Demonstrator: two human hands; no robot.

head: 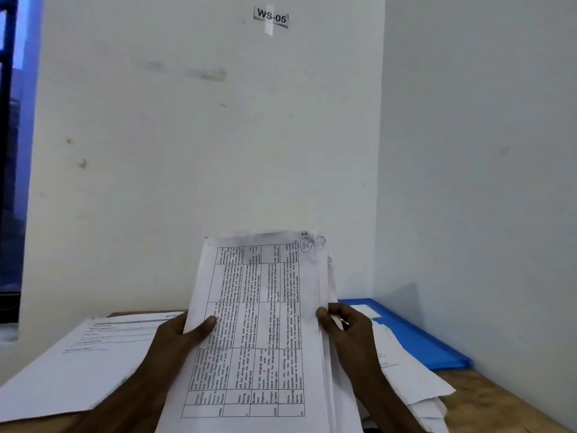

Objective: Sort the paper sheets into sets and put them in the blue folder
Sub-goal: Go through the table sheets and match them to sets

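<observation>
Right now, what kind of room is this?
Probably an office workstation: a WS-05 label taped on the wall, a wooden desk in the corner, and printed sheets being sorted near a blue folder.

The stack runs off the near edge, and its table print is too blurred to read. It hides most of the fingers of the left hand and right hand. Sheets behind the front one show only slivers at the right. The folder is partly hidden under loose sheets. The window is cut by the left edge.
</observation>
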